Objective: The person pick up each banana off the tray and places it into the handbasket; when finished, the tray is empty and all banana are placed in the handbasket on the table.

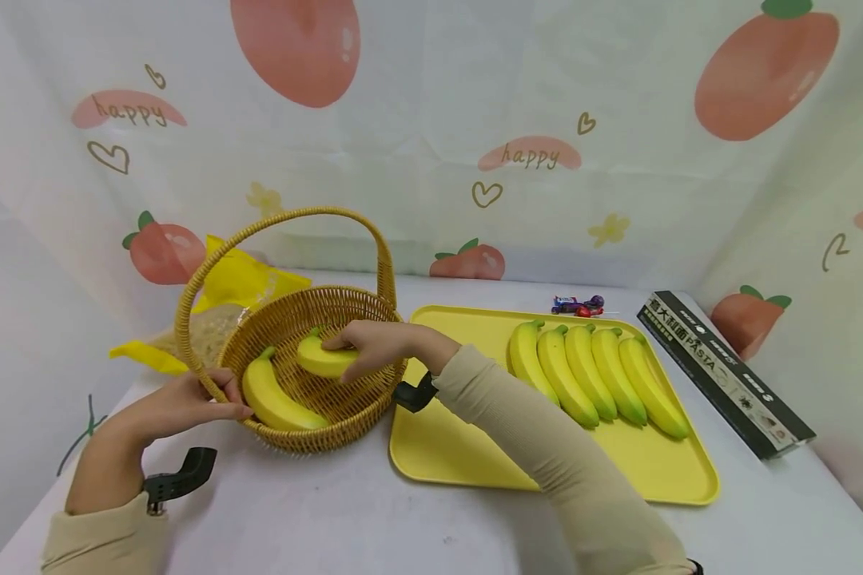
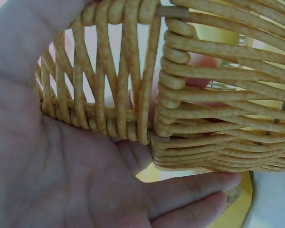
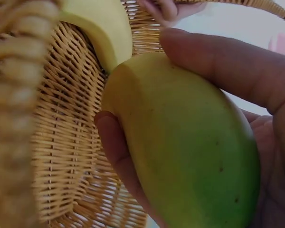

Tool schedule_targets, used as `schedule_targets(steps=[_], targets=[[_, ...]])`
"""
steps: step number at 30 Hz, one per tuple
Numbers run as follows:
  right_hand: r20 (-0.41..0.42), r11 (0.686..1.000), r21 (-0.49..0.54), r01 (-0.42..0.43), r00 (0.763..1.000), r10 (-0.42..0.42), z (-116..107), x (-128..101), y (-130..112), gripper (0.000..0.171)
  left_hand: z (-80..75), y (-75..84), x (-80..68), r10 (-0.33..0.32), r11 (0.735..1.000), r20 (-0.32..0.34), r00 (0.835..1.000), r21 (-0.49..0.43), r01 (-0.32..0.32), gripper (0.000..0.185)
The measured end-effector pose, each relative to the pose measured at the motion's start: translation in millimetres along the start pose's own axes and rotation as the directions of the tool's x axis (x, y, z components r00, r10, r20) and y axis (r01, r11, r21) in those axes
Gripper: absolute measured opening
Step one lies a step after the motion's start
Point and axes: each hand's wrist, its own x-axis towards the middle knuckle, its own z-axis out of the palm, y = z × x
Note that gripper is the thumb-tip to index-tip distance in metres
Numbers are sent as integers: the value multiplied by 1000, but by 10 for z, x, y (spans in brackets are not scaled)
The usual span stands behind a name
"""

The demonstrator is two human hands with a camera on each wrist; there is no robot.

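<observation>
My left hand [image 1: 176,406] grips the wicker basket [image 1: 331,438] at its near left side, where the handle [image 1: 208,263] meets the rim. The left wrist view shows the woven handle base [image 2: 116,71] against the palm, with fingers partly hidden behind the weave. Inside the basket, my right hand [image 1: 388,342] holds a banana [image 1: 318,359], thumb on one side and fingers on the other. This banana [image 3: 185,137] looks yellow-green in the right wrist view. Another banana [image 1: 276,399] lies along the basket's left inside.
Right of the basket is a yellow tray [image 1: 460,451] with several bananas [image 1: 588,371] lined up on it. A black pasta box [image 1: 719,371] lies beyond its right edge. Small wrapped candies [image 1: 578,306] sit behind the tray. Behind the basket stands a yellow bag [image 1: 240,275].
</observation>
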Motion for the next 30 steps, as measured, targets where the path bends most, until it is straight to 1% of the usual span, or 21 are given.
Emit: schedule_targets(steps=[2, 7, 9, 12, 15, 19, 20, 22, 23, 24, 27, 30], targets=[[25, 1000, -13, -7, 1000, 7, 2, 88, -6, 54, 5, 2, 1, -5, 1000, -1, 1000, -1, 5, 17], [74, 999, -2, -47, 996, 47, 10, 272, -21, 52, 10, 10, 0, -11, 1000, 0, 1000, -7, 11, 18], [72, 997, 13, -71, 995, 70, 17, 328, -27, 56, 6, 12, -1, -11, 1000, 4, 1000, -11, 11, 18], [59, 995, 31, -96, 994, 94, 33, 405, -29, 56, 1, 9, 0, -7, 1000, 7, 1000, -16, 8, 18], [61, 992, 62, -110, 992, 106, 55, 471, -25, 57, -1, -1, -4, -10, 1000, 7, 1000, -20, 10, 18], [78, 988, 116, -107, 992, 98, 76, 542, -10, 53, -10, -2, 0, -13, 1000, 7, 1000, -28, 14, 18], [80, 986, 129, -108, 992, 98, 85, 557, -7, 49, -11, -1, 1, -12, 1000, 6, 1000, -27, 13, 18], [92, 981, 166, -99, 992, 84, 108, 584, -3, 27, -10, 2, 1, -9, 1000, 2, 1000, -26, 9, 18], [102, 976, 191, -107, 991, 88, 123, 593, -1, 18, -9, 3, 1, -9, 1000, 2, 1000, -27, 9, 19], [118, 970, 212, -117, 989, 93, 138, 601, 2, 13, -8, 6, 1, -9, 1000, 0, 1000, -25, 9, 19], [167, 942, 293, -165, 979, 119, 183, 614, 14, 31, -1, 15, -5, -14, 1000, -1, 1000, -22, 14, 19], [205, 905, 363, -221, 967, 154, 211, 619, 24, 34, 6, 22, -12, -12, 1000, -1, 1000, -23, 12, 19]])
